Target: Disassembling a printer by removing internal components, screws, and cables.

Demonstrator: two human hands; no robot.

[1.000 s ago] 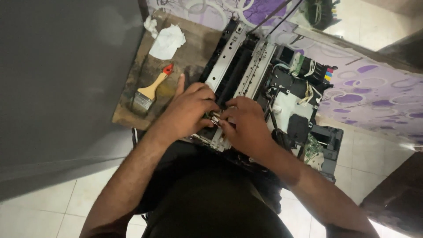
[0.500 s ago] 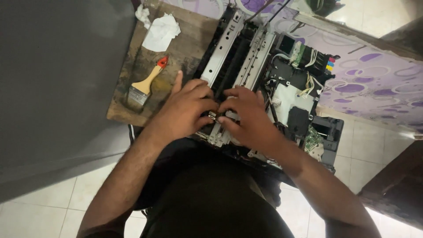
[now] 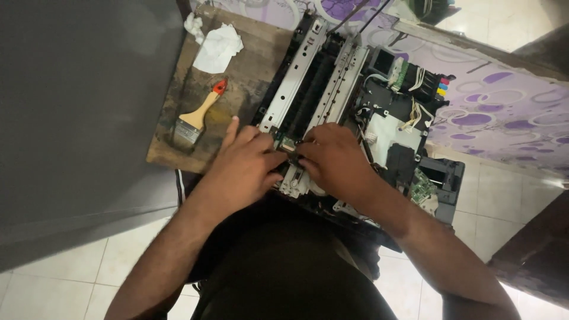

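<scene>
At the far left a grey panel (image 3: 83, 112) fills the view, and beside it lies a worn wooden board (image 3: 237, 59). On the board rest a crumpled white tissue (image 3: 216, 47) and, nearer the person, a paint brush (image 3: 195, 118) with a pale wooden handle tipped red.

The left hand (image 3: 246, 169) lies at the near edge of the board, its forefinger stretched out over the wood while thumb and other fingers (image 3: 269, 163) close narrowly on a small dark part (image 3: 290, 148) at the near end of the metal rails (image 3: 308, 89). Compared with half a second ago, the hands sit much as they did, pressed together on the same spot; only the view has shifted a little, so the board and brush appear slightly lower. The grip has not let go, which suggests the small part is not yet free or seated.

The opened printer (image 3: 379, 136) sits on the bench just right of the board, its cover off, with silver rails running away from the person. The right hand (image 3: 335, 163) meets the left over the small part, fingers curled tight upon it. Farther right show a white plate, thin wires (image 3: 412, 118), a row of coloured ink tabs (image 3: 443, 89), and a green circuit board (image 3: 422, 186). A patterned purple cloth (image 3: 504, 112) covers the bench beyond; pale floor tiles (image 3: 59, 278) lie below.
</scene>
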